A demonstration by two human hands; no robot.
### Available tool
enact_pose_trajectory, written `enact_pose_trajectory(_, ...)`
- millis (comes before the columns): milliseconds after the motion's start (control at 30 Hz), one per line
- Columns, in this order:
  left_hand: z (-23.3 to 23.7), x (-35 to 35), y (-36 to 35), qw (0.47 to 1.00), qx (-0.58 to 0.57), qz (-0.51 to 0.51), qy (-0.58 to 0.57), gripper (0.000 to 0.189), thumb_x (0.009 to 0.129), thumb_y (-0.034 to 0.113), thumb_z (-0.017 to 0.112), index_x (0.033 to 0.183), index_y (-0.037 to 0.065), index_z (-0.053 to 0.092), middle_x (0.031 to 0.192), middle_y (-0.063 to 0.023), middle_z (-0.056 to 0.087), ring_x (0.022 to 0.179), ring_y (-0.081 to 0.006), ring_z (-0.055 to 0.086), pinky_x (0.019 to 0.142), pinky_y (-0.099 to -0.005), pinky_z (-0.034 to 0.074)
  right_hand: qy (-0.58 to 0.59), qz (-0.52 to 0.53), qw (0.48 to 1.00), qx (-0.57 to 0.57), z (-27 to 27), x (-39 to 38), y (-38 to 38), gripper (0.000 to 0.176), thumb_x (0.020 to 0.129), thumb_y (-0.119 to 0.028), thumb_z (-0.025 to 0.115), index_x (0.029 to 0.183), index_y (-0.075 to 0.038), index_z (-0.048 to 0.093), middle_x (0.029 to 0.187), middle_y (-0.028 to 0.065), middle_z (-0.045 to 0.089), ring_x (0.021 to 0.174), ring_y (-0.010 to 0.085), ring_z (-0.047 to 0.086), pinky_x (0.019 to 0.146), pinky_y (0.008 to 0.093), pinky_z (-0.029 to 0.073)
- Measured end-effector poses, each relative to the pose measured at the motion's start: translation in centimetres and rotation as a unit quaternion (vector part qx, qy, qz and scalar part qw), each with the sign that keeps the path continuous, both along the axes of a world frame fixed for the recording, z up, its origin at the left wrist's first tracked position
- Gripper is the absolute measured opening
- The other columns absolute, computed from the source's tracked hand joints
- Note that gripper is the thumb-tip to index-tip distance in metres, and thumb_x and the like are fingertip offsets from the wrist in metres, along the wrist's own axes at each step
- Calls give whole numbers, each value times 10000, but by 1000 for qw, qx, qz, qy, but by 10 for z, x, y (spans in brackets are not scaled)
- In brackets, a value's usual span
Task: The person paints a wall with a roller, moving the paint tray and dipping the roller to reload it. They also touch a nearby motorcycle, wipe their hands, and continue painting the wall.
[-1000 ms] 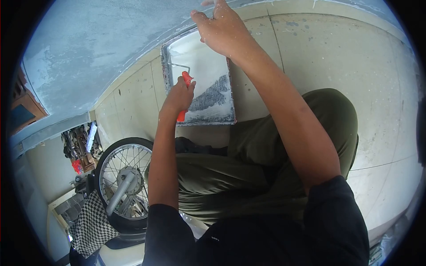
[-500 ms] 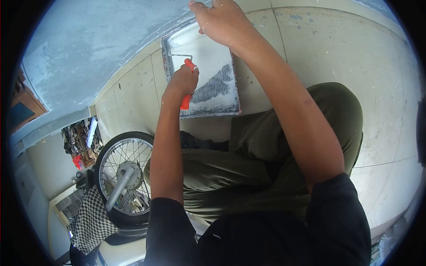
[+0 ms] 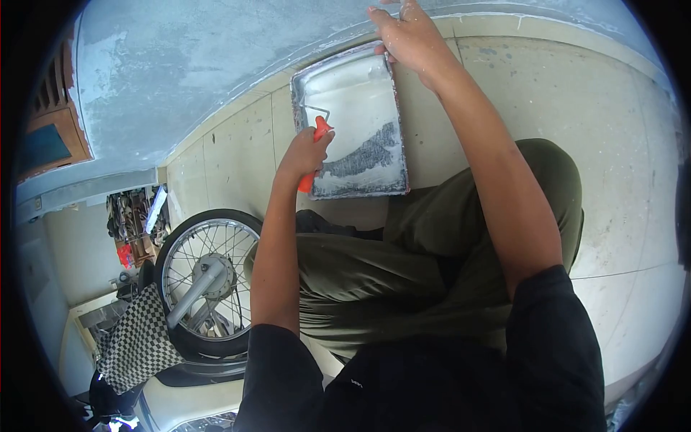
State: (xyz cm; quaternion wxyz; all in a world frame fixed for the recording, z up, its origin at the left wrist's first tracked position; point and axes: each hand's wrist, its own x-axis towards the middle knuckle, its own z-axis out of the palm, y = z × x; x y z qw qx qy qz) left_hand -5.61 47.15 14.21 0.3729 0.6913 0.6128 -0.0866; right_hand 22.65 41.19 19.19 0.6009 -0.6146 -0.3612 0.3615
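My left hand (image 3: 306, 153) is closed around the orange handle (image 3: 322, 129) of a paint roller. The roller's bent wire frame (image 3: 317, 109) reaches into a dark-rimmed paint tray (image 3: 401, 155) on the floor; its head blends into the white paint (image 3: 353, 108). Toward me, a grey patch shows through the thinner paint on the tray's slope. My right hand (image 3: 414, 39) is open, fingers apart, by the tray's far right corner. A finger overlaps that corner in this view, and the other fingertips reach the top of the picture. White specks dot this hand.
A patchy blue-grey wall (image 3: 194, 65) rises right behind the tray. To the left stand a motorcycle wheel (image 3: 212, 277) and a checkered cloth (image 3: 140, 338). My bent legs (image 3: 367, 277) are close to the tray on the tiled floor (image 3: 619, 201).
The view has shifted, so the tray and both hands appear farther right. Relative to the tray, my right hand has moved rightward toward its corner. My left hand keeps its hold on the roller.
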Motion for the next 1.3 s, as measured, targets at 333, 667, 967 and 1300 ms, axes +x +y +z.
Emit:
enact_pose_trajectory(333, 7, -42, -58, 998, 60, -32, -10, 450, 981, 363, 605, 1076, -74, 552, 802, -224, 658, 674, -347, 674, 650, -447, 528, -20, 3, 997, -73, 14, -7, -7, 769, 1013, -271, 533, 1525, 151, 144, 861, 197, 675, 790, 260, 677, 753, 371, 543)
enact_pose_trajectory(667, -12, -44, -65, 990, 106, -89, 40, 525, 1010, 377, 557, 1253, -79, 463, 744, -221, 645, 538, -333, 644, 531, -426, 508, -41, 10, 997, -64, 11, -12, -7, 807, 1008, -281, 530, 1525, 173, 108, 939, 246, 686, 821, 276, 693, 791, 372, 541)
enact_pose_trajectory(967, -18, -24, -49, 982, 118, -119, 93, 508, 1027, 394, 500, 1244, -65, 479, 1016, -347, 663, 938, -478, 672, 825, -516, 517, -25, 11, 997, -72, 4, -19, -5, 802, 1012, -280, 526, 1535, 160, 106, 1065, 281, 663, 862, 267, 690, 795, 369, 546)
enact_pose_trajectory(1300, -31, -7, -29, 978, 103, -136, 121, 515, 1036, 352, 473, 1313, -80, 427, 1081, -351, 659, 1025, -497, 655, 888, -541, 524, -37, 19, 997, -63, 1, -16, -3, 756, 1002, -252, 529, 1517, 163, 163, 798, 179, 668, 734, 250, 667, 705, 356, 542)
